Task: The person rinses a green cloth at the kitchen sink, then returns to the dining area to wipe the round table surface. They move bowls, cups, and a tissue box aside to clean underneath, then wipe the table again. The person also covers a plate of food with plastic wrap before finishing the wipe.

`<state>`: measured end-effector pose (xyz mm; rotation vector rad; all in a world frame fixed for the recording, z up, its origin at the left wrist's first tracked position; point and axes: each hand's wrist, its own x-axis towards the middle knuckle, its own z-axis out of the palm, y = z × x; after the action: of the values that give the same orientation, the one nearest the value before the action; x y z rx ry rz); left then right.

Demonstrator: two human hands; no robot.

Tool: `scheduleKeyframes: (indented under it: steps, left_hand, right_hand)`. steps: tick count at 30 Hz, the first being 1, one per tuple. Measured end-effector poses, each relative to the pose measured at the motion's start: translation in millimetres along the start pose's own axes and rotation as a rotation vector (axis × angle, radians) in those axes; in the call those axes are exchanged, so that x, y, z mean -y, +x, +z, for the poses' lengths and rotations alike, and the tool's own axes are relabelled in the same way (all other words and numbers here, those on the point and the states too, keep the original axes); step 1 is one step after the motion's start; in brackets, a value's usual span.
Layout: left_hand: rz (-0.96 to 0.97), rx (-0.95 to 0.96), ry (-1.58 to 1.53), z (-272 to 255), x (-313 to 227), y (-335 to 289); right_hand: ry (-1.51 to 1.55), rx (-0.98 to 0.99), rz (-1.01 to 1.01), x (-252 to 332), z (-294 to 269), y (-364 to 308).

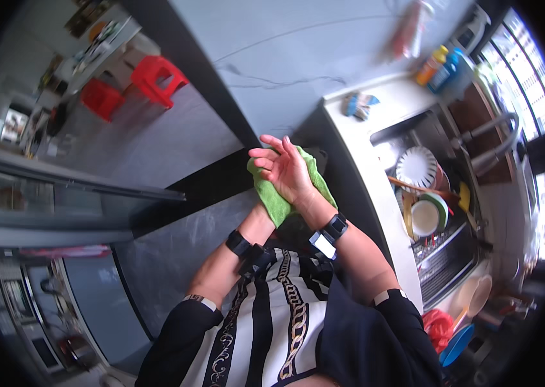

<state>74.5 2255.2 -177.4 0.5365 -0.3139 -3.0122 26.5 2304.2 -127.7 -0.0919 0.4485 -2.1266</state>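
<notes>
A green cloth [273, 201] hangs bunched in front of my body, at the middle of the view. My right hand [285, 173] lies against it with the palm turned up, its fingers apart and slightly bent. The cloth covers nearly all of my left hand [261, 221], which supports it from below; only the wrist side shows and the fingers are hidden. Each wrist wears a dark band, and a white-faced device [322, 246] sits on the right one.
To my right runs a white counter [375, 209] with a sink [408, 132] full of dishes under a curved faucet [511, 129]. A blue-and-white crumpled packet [360, 105] and bottles [432, 66] stand near its far end. Red stools [158, 79] are beyond the dark doorframe [204, 64] at left.
</notes>
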Motion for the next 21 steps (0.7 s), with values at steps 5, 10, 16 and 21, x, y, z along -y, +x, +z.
scheduleKeyframes:
  steps: [5, 10, 16, 21]
  left_hand:
    - [0.131, -0.024, -0.125, -24, -50, -29]
    - [0.321, -0.046, -0.204, -62, -129, -46]
    - [0.491, -0.145, 0.098, -130, -271, -56]
    - [0.641, -0.166, 0.165, -134, -384, -83]
  right_hand:
    - [-0.845, -0.004, -0.197, -56, 23, 58]
    - [-1.697, 0.266, -0.728, -112, 37, 111]
    - [-1.356, 0.045, -0.075, -215, 64, 179]
    - [-1.356, 0.309, -0.179, -285, 103, 246]
